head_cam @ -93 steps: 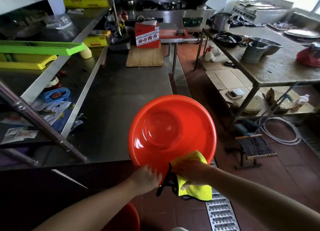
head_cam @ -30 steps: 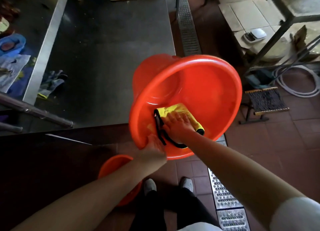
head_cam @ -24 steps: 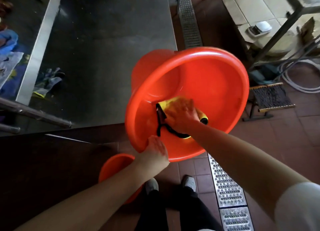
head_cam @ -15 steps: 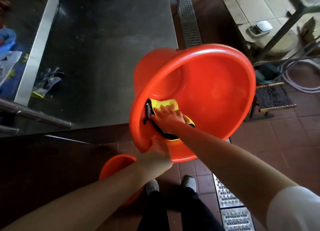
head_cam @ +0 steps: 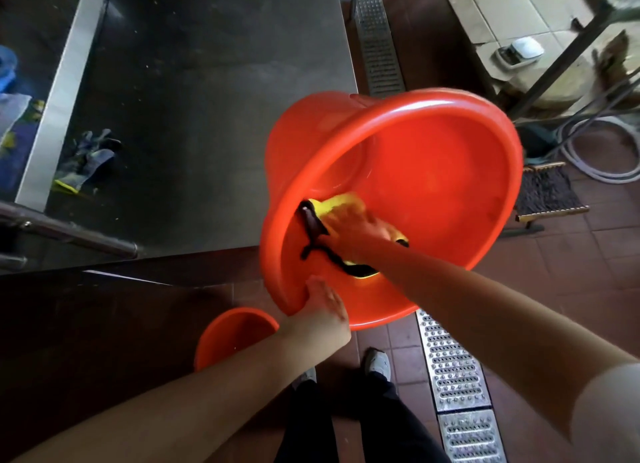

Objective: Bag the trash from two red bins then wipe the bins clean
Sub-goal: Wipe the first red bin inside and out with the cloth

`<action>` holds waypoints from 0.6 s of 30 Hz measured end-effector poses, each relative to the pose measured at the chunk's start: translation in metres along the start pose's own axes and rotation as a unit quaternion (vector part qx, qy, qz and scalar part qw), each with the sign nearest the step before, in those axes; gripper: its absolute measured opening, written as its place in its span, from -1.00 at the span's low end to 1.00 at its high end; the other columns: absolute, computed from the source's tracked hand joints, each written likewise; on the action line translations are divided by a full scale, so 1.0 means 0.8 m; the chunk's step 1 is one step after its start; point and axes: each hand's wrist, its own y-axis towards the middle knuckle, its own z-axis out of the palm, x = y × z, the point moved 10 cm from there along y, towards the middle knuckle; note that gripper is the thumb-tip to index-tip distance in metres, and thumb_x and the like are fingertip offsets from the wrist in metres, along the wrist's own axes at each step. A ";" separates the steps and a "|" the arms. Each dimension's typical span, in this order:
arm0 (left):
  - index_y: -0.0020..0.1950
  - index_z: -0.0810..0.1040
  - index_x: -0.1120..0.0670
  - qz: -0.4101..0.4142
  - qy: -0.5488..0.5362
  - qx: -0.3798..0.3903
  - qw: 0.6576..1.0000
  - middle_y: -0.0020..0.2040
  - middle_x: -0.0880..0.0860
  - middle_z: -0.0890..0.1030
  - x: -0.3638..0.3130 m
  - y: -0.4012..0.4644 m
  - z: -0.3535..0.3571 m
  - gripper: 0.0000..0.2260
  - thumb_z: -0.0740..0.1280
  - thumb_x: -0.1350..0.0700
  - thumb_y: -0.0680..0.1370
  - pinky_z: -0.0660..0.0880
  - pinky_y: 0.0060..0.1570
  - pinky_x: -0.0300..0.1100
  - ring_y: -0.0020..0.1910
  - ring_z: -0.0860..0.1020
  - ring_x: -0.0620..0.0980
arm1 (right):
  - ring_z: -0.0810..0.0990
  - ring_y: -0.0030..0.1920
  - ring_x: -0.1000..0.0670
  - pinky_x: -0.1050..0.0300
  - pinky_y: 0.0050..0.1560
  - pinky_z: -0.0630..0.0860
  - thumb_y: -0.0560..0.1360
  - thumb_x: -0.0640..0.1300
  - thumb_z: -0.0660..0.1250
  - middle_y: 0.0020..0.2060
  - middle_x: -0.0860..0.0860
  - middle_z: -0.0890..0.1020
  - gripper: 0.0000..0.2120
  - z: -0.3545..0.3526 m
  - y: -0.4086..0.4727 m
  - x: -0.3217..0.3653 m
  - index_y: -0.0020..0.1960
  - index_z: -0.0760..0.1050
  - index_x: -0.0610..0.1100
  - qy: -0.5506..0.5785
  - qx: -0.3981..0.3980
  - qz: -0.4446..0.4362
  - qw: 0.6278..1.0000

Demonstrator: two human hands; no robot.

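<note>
Inside tilted red bin (head_cam: 433,157), right hand (head_cam: 356,228) pressing yellow cloth (head_cam: 341,202), left hand (head_cam: 323,305) gripping rim.

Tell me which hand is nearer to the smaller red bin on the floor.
Left. The left hand grips the big bin's lower rim just above the smaller red bin; the right hand is inside the big bin, pressing the yellow cloth.
</note>
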 end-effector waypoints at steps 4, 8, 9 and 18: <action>-0.04 0.68 0.32 -0.008 0.025 -0.011 1.000 -0.12 0.36 0.66 -0.002 0.007 -0.002 -0.70 0.22 0.25 0.38 0.61 -0.16 0.14 -0.14 0.66 0.33 | -0.12 0.61 -0.13 -0.23 0.54 -0.20 0.60 0.25 0.08 0.62 -0.02 0.07 -0.38 -0.029 -0.011 -0.077 0.60 0.07 0.12 -0.098 -0.058 0.054 0.992; -0.04 0.70 0.28 0.035 0.060 0.022 0.997 -0.12 0.38 0.65 -0.018 0.012 0.007 -0.67 0.50 0.12 0.27 0.60 -0.16 0.20 -0.14 0.63 0.39 | -0.06 0.61 -0.11 -0.27 0.49 -0.04 0.55 0.42 -0.08 0.62 0.00 0.09 -0.30 0.008 -0.028 -0.013 0.59 0.10 0.12 0.013 -0.010 0.055 0.998; -0.06 0.70 0.28 0.028 0.053 0.025 0.998 -0.13 0.37 0.65 -0.016 0.012 0.006 -0.65 0.53 0.10 0.24 0.60 -0.17 0.19 -0.15 0.64 0.38 | -0.07 0.61 -0.07 -0.25 0.50 -0.04 0.52 0.46 -0.12 0.62 0.04 0.07 -0.27 0.018 -0.036 0.001 0.59 0.07 0.15 0.042 0.003 0.035 0.998; -0.06 0.70 0.29 0.029 0.036 0.005 0.999 -0.13 0.38 0.65 -0.009 0.013 -0.007 -0.68 0.45 0.09 0.31 0.60 -0.21 0.17 -0.16 0.64 0.37 | -0.11 0.61 -0.09 -0.23 0.53 -0.12 0.59 0.33 0.02 0.62 0.00 0.05 -0.34 -0.012 -0.046 -0.061 0.61 0.07 0.09 -0.063 -0.043 0.071 0.995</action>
